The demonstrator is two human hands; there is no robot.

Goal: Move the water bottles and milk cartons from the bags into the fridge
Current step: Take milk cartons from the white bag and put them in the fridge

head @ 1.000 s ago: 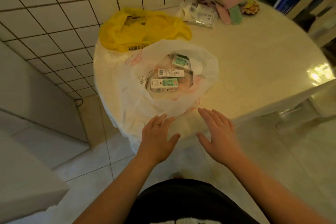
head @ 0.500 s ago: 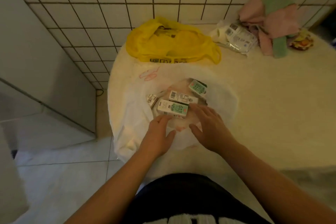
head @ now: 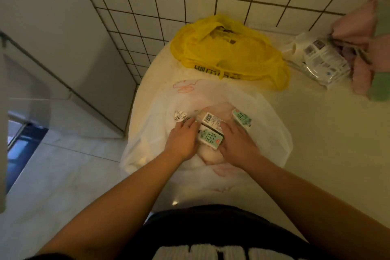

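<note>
Head view: a second ago both hands were spread flat at the near rim of the white bag (head: 270, 116), outside it. Now they are down in its mouth, one on each side of the nearest milk carton (head: 211, 139). The left hand (head: 182, 139) touches that carton's left side, with its fingers reaching towards the barcode carton (head: 211, 119) behind. The right hand (head: 236, 143) lies against the right side, its fingers over the end of the barcode carton. Whether either hand has closed round a carton I cannot tell, because the fingers are partly hidden by the cartons. I judge that picking up is only starting. Every carton still lies in the bag on the table (head: 327, 143), and none is lifted.

Counted:
- Three milk cartons are in view: the nearest, the barcode one touching it, and a third carton (head: 242, 119) just to the right.
- One small white labelled thing (head: 180, 115) at the left is too small to name.
- There are two bags, the white one and a yellow bag (head: 228, 55) behind it by the tiled wall.
- No water bottle shows plainly.
- One clear wrapped packet (head: 320, 59) lies far right, beside a heap of pink and green cloths (head: 367, 34).
</note>
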